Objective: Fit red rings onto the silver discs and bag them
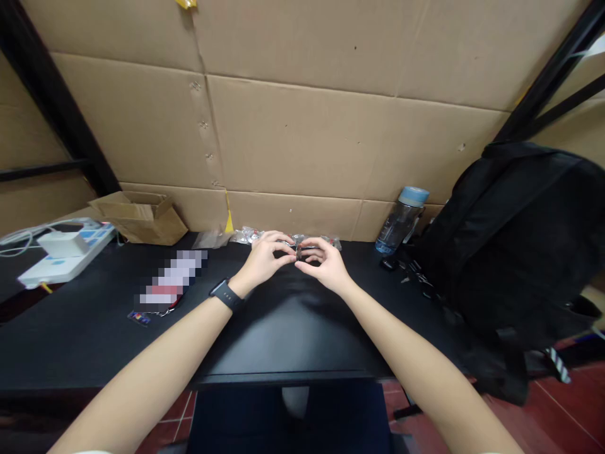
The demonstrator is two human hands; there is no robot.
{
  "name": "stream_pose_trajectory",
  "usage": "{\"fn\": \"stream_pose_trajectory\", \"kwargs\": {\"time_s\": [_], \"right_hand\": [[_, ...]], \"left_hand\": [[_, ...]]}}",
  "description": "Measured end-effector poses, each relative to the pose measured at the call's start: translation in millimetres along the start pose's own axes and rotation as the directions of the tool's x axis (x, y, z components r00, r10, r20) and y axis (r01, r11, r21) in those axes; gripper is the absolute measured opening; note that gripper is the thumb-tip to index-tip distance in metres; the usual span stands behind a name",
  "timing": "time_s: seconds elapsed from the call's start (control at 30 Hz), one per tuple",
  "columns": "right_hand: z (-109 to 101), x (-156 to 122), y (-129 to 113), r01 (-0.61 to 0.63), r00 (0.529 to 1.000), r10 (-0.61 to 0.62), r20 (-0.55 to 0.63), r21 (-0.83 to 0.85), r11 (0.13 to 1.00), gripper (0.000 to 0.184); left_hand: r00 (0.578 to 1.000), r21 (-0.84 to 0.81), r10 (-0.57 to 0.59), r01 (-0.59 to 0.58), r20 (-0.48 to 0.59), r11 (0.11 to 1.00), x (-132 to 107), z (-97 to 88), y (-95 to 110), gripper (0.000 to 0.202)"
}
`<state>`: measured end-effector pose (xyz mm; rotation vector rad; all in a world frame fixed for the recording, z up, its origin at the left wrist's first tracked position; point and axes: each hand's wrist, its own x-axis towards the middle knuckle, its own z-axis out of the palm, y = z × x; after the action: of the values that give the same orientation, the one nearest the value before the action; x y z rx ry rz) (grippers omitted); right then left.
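Note:
Above the black table (283,340), my left hand (267,257) and my right hand (328,268) meet almost fingertip to fingertip. Between them is a small, dark, thin-edged object (299,253), too small to identify. Thumb and fingers of both hands are closed on it from either side. Just behind the hands lies a row of crinkled clear plastic packets (244,235) with bits of red, partly hidden by my fingers. My left wrist wears a black watch (225,294).
Left: a white power strip (66,261) with cables, an open brown paper bag (142,217) and a blurred-out card (172,277). Right: a blue-lidded bottle (401,221), keys (409,272) and a black backpack (520,246). A cardboard wall (302,139) rises behind.

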<state>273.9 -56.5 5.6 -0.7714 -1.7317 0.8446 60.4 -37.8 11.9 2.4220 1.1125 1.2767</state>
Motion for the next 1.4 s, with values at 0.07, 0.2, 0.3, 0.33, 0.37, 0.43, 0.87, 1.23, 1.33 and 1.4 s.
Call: {"fn": "stream_pose_trajectory", "kwargs": {"time_s": [0.07, 0.2, 0.3, 0.33, 0.37, 0.43, 0.87, 1.23, 1.33, 1.4], "right_hand": [[2.2, -0.4, 0.0, 0.004, 1.0, -0.005, 0.011, 0.016, 1.0, 0.046], [6.0, -0.5, 3.6, -0.069, 0.998, 0.067, 0.019, 0.071, 0.995, 0.046], [8.0, -0.2, 7.3, -0.146, 0.989, 0.143, 0.028, 0.138, 0.98, 0.046], [8.2, 0.1, 8.6, -0.162, 0.987, 0.158, 0.036, 0.152, 0.975, 0.046], [8.1, 0.5, 9.9, -0.172, 0.985, 0.168, 0.042, 0.159, 0.972, 0.046], [7.3, 1.2, 12.7, -0.182, 0.983, 0.177, 0.047, 0.167, 0.969, 0.046], [10.4, 0.0, 13.1, -0.196, 0.981, 0.193, 0.035, 0.225, 0.954, 0.047], [1.8, -0.8, 18.2, -0.249, 0.968, 0.231, 0.097, 0.254, 0.935, 0.045], [-1.3, 1.1, 19.7, -0.297, 0.953, 0.272, 0.135, 0.236, 0.925, 0.039], [-3.6, 3.0, 21.9, -0.323, 0.944, 0.295, 0.148, 0.234, 0.917, 0.038]], "left_hand": [[1.0, 0.045, 0.009, -0.008, -0.014, 0.999, -0.6, 1.8, 2.0, 0.006], [1.0, 0.105, 0.028, -0.027, -0.012, 0.994, -2.5, 4.1, -0.2, 0.007], [1.0, 0.138, 0.022, -0.021, -0.003, 0.99, -4.1, 7.5, -5.0, 0.007], [1.0, 0.15, 0.016, -0.015, -0.003, 0.989, -4.6, 8.8, -6.1, 0.007], [1.0, 0.162, 0.011, -0.011, -0.004, 0.987, -5.0, 10.0, -6.5, 0.007], [1.0, 0.184, 0.008, -0.006, -0.009, 0.983, -5.7, 11.8, -5.9, 0.007], [0.998, 0.344, 0.048, -0.028, -0.05, 0.939, -9.3, 13.3, 8.9, 0.009], [0.991, 0.424, 0.132, -0.113, -0.015, 0.898, -12.8, 14.2, 18.5, 0.01], [0.99, 0.427, 0.137, -0.112, -0.029, 0.897, -12.4, 13.2, 17.8, 0.012], [0.99, 0.419, 0.134, -0.105, -0.04, 0.902, -12.0, 13.4, 17.2, 0.012]]}}
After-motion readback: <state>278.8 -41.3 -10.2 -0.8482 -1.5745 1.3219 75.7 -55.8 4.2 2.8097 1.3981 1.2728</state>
